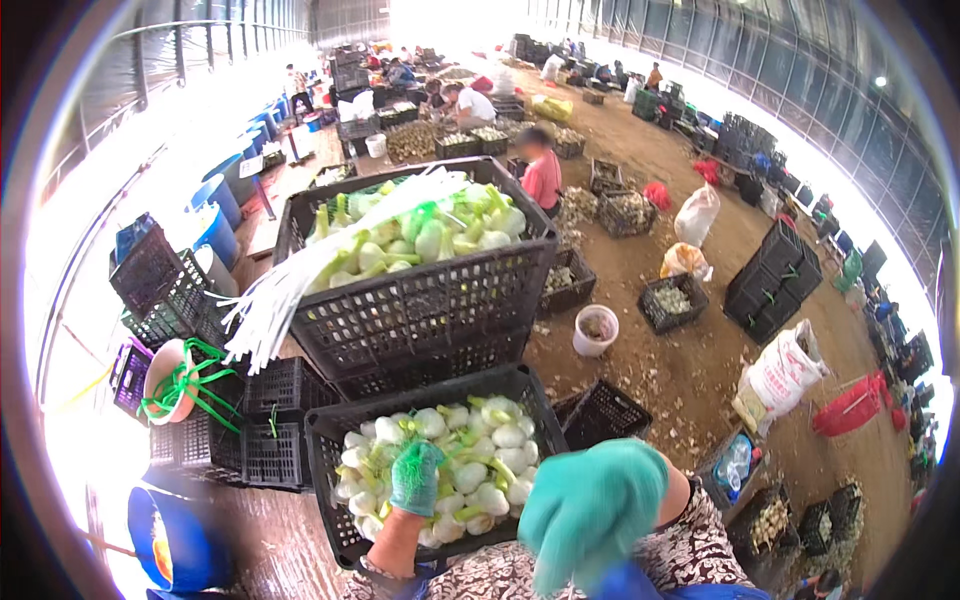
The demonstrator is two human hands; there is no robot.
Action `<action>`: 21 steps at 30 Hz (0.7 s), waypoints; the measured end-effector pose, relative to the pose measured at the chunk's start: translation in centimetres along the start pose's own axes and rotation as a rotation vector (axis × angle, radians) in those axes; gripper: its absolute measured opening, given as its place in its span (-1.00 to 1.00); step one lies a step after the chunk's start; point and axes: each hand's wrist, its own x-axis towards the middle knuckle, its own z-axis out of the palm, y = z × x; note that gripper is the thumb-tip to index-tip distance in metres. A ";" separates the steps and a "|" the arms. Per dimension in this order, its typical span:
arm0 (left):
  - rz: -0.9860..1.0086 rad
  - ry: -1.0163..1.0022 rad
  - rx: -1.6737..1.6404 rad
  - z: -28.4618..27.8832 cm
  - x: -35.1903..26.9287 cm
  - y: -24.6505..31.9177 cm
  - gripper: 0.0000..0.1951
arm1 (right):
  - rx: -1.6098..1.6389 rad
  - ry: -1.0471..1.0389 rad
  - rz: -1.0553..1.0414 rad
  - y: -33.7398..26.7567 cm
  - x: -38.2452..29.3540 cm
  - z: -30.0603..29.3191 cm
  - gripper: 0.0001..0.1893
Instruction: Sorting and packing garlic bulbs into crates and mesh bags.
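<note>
A black plastic crate [551, 427] of white bulbs with short green stems [471, 477], which look like garlic, sits before me. My left hand [415, 478], in a green knit glove, is over the bulbs on the crate's left side, with green netting bunched at its fingers. My right hand [596, 502], in a teal glove and blurred, is raised at the crate's right front corner; its fingers curl down, and whether it holds anything cannot be told. Behind stands a taller crate stack [420, 307], its top crate full of bulbs under green netting, with a bundle of white strips [277, 315] across it.
At the left are stacked black crates [274, 454], a bowl with green ties [171, 382] and a blue barrel [176, 540]. A white bucket [595, 330], crates and sacks [780, 371] stand on the littered dirt floor at right. A person in pink [541, 176] sits beyond the stack.
</note>
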 end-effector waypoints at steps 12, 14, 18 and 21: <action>0.134 0.123 -0.115 -0.7 1.0 0.1 -0.85 | -0.816 0.628 0.655 21.3 -6.7 -2.2 -0.81; -0.031 0.012 -0.156 -0.7 0.7 0.3 -0.83 | -0.840 0.537 0.753 23.3 -6.9 -2.1 -0.83; -0.004 0.132 -0.238 -0.3 0.2 0.4 -0.84 | -0.930 0.314 0.838 24.7 -6.7 -2.4 -0.83; 0.016 -0.003 0.227 0.3 0.4 -0.2 -0.86 | -0.875 0.358 0.811 23.5 -6.7 -2.6 -0.81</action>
